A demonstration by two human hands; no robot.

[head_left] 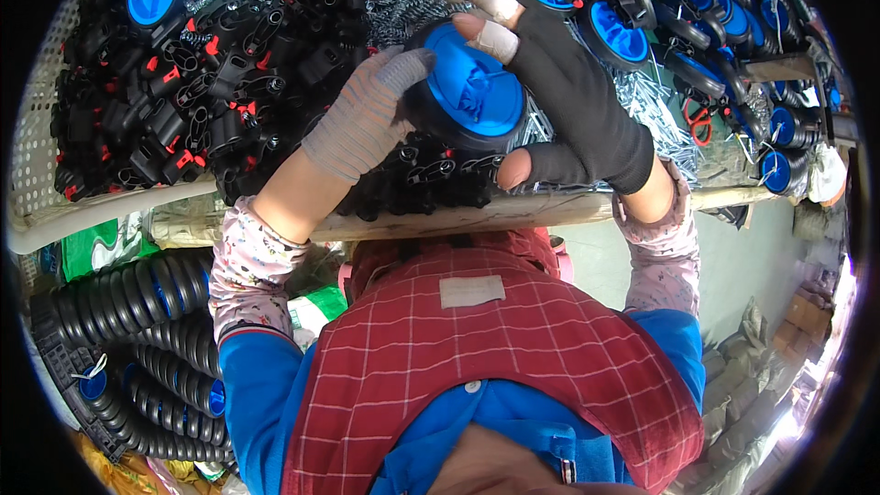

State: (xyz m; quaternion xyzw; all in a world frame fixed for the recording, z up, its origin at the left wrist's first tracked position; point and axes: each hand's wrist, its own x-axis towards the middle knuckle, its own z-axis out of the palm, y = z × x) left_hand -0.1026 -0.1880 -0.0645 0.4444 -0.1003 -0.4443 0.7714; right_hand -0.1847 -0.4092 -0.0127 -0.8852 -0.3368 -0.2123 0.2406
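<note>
Left hand (pixel 365 108), striped knit glove (pixel 344 136), is gripping round blue wheel (pixel 472 92); right hand (pixel 573 92), black fingerless glove (pixel 600 133), is spreading wide beside it

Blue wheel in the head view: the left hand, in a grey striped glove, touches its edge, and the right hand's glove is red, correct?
Not quite: the head view shows a black glove on the right hand, not red; the rest stands.

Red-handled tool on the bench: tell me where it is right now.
In the head view, the red-handled tool lies right of centre on the bench, beside the right edge of the metal pins, to the right of the right hand.
</note>
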